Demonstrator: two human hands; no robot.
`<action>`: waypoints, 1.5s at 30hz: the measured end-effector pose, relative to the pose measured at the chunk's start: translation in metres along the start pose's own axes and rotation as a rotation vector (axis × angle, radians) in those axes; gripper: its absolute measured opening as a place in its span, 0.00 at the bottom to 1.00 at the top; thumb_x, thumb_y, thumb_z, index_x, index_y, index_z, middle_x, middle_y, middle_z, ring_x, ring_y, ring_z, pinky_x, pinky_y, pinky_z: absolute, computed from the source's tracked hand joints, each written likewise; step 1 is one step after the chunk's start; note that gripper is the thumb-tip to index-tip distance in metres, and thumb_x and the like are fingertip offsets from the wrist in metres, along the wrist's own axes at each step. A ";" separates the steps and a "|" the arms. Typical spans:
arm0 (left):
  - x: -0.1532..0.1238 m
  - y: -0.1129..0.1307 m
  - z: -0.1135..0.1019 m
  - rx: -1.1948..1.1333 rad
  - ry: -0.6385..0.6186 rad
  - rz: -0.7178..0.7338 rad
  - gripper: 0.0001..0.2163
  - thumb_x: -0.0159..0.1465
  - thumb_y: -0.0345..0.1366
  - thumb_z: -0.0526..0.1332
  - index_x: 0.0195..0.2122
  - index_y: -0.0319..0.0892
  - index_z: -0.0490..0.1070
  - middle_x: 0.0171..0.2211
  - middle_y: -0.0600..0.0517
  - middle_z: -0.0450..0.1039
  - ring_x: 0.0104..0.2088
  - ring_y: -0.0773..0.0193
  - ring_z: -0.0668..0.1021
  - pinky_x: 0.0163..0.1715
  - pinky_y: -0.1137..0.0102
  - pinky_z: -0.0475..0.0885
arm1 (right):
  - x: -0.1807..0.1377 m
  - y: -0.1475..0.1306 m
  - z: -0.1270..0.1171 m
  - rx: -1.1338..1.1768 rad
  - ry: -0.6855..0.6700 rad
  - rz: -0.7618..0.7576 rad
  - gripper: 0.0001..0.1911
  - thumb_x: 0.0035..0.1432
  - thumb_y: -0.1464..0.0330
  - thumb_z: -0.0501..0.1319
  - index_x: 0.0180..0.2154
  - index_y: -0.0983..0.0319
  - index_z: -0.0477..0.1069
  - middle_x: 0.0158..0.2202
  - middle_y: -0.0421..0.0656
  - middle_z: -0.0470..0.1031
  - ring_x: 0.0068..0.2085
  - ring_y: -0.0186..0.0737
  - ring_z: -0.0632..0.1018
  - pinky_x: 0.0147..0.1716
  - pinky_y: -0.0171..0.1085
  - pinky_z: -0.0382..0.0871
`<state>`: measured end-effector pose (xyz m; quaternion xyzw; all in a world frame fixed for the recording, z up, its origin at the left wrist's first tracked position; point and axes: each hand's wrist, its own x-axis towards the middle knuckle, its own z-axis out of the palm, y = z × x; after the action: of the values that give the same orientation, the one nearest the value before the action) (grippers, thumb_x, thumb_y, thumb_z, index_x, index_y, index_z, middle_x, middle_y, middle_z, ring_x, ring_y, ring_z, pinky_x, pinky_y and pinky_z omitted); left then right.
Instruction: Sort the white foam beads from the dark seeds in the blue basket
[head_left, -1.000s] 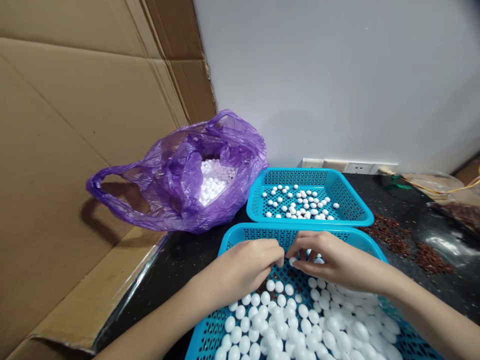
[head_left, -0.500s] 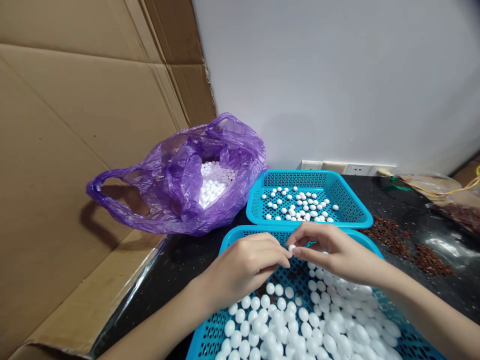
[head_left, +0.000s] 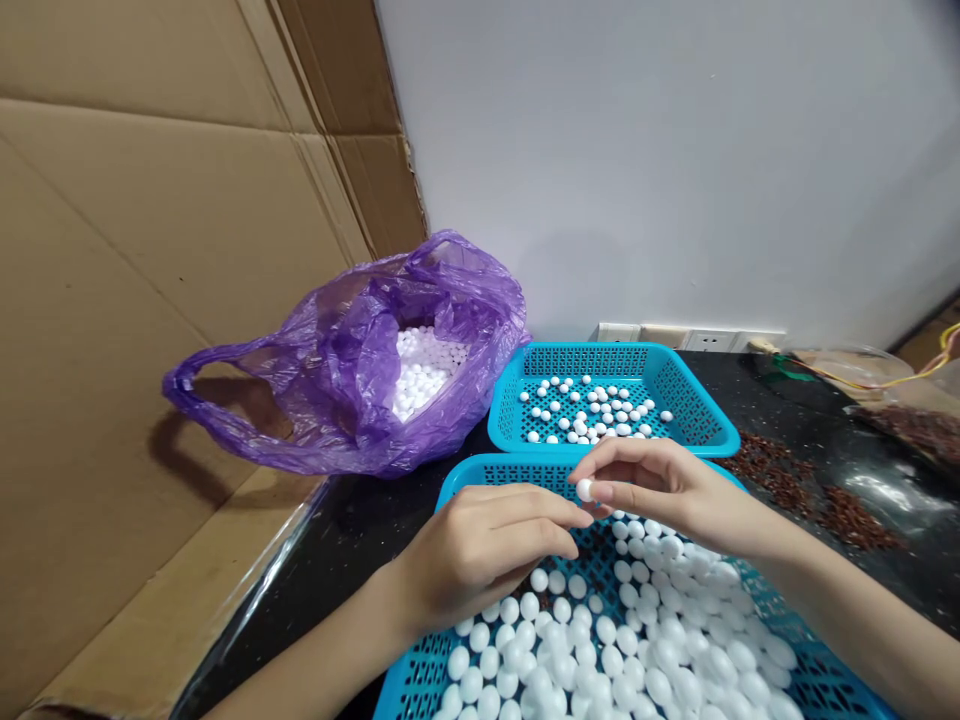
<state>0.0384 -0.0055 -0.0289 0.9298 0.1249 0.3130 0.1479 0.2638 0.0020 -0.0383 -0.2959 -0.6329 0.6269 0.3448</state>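
Note:
My right hand [head_left: 660, 490] pinches one small white ball [head_left: 583, 489] between thumb and fingertips, lifted just above the far rim of the near blue basket [head_left: 420, 680]. My left hand [head_left: 487, 545] is curled next to it, its fingertips touching the ball or the right fingers. I cannot make out whether it holds anything. The near basket holds a heap of white balls [head_left: 600, 650]. Behind it a second blue basket [head_left: 697, 425] holds several smaller white balls [head_left: 596, 410].
A purple plastic bag [head_left: 352, 370] with white balls inside stands at the left. Large cardboard sheets [head_left: 150, 250] lean on the left. Dark reddish crumbs [head_left: 787, 475] lie on the black tabletop at right, with wall sockets [head_left: 690, 338] and clear bags [head_left: 885, 385] behind.
Both hands have risen from the heap of balls in the near basket. My right hand now holds one white ball up at the basket's far rim.

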 end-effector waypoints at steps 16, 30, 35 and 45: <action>-0.007 0.003 0.001 0.023 0.095 -0.044 0.09 0.59 0.18 0.56 0.33 0.40 0.65 0.39 0.49 0.73 0.35 0.69 0.77 0.36 0.78 0.74 | -0.003 -0.005 0.004 0.123 -0.065 0.012 0.06 0.59 0.68 0.62 0.39 0.62 0.74 0.37 0.41 0.75 0.38 0.32 0.76 0.40 0.34 0.71; -0.004 0.005 0.001 0.033 0.149 0.015 0.07 0.62 0.21 0.54 0.31 0.38 0.66 0.37 0.46 0.73 0.37 0.65 0.78 0.38 0.74 0.75 | -0.005 -0.007 0.005 0.223 -0.043 0.117 0.05 0.56 0.68 0.64 0.37 0.61 0.75 0.36 0.40 0.78 0.38 0.30 0.78 0.42 0.32 0.72; -0.003 0.005 0.001 0.031 0.151 0.032 0.07 0.62 0.20 0.55 0.30 0.37 0.65 0.36 0.45 0.73 0.36 0.65 0.78 0.37 0.73 0.76 | -0.004 -0.007 0.006 0.215 -0.053 0.118 0.05 0.56 0.69 0.64 0.36 0.62 0.76 0.35 0.40 0.77 0.37 0.29 0.77 0.41 0.29 0.72; -0.002 0.003 0.002 0.004 0.172 0.060 0.07 0.61 0.20 0.57 0.29 0.37 0.64 0.34 0.47 0.73 0.35 0.65 0.78 0.35 0.73 0.76 | -0.005 -0.010 0.008 0.231 -0.081 0.097 0.04 0.57 0.71 0.63 0.35 0.62 0.77 0.34 0.40 0.77 0.35 0.29 0.77 0.38 0.28 0.72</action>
<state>0.0384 -0.0097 -0.0305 0.9031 0.1099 0.3956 0.1255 0.2611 -0.0074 -0.0286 -0.2592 -0.5547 0.7230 0.3200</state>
